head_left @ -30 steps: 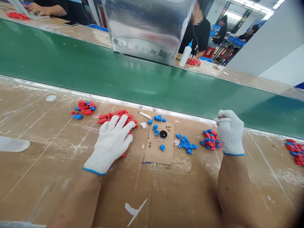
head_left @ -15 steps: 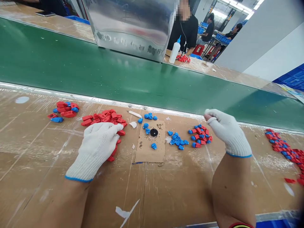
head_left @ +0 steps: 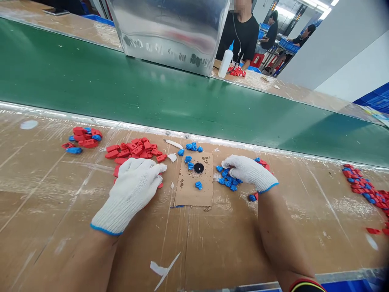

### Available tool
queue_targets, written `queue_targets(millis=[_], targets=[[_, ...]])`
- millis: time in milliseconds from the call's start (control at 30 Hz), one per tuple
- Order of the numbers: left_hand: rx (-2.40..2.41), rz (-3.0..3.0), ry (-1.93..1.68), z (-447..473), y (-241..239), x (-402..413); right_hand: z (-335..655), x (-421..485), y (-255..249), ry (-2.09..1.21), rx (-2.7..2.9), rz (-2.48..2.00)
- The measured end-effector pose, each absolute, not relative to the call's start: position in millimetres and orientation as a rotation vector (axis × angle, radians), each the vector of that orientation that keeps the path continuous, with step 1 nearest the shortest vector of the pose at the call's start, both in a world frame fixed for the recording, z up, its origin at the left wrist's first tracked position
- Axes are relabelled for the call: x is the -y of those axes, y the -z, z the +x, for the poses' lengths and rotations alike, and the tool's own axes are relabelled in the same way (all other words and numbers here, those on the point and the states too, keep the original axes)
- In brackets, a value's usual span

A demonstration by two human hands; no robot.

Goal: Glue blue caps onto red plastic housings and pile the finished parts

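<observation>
Gloved in white, my left hand [head_left: 135, 186] is curled over the near side of a pile of red plastic blocks [head_left: 138, 148]. A bit of red shows between its thumb and forefinger; the rest of the grip is hidden. My right hand [head_left: 251, 172] reaches into a cluster of small blue plastic pieces [head_left: 229, 182], thumb and forefinger apart around some of them. Between the hands lies a cardboard piece [head_left: 194, 196] bearing a round black-centred dish [head_left: 198, 168]. More blue pieces [head_left: 188, 159] lie on and behind the cardboard.
Joined red-and-blue pieces [head_left: 253, 197] lie partly behind my right hand, with a long heap [head_left: 363, 184] at far right. Another mixed pile [head_left: 83, 138] is at left. A white pen-like tool [head_left: 174, 144] lies near the green belt [head_left: 182, 101]. Across it sits a person [head_left: 240, 34].
My right hand has come down and left from above the table's right side to the blue pieces. My left hand has shifted slightly right and nearer, staying at the red blocks.
</observation>
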State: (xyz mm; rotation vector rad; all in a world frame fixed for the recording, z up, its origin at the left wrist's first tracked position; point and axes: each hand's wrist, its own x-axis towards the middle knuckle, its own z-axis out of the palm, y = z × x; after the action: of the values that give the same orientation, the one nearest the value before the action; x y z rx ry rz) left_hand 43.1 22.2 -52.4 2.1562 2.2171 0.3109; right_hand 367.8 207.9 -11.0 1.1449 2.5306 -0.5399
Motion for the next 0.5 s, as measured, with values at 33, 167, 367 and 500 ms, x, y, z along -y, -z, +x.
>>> queue_targets(millis=[33, 167, 367, 500], targets=[[-2.228, 2.133, -0.295, 44, 50, -23, 368, -209, 12, 0.541, -2.534, 1.145], [-2.264, 2.063, -0.244, 50, 42, -25, 366, -212, 12, 0.557, -2.567, 1.166], [-2.332, 1.830, -0.732, 55, 37, -23, 362, -208, -6, 0.914, -2.866, 1.077], [-1.884, 1.228, -1.436, 63, 33, -19, 359, -201, -18, 1.092, -3.051, 1.023]])
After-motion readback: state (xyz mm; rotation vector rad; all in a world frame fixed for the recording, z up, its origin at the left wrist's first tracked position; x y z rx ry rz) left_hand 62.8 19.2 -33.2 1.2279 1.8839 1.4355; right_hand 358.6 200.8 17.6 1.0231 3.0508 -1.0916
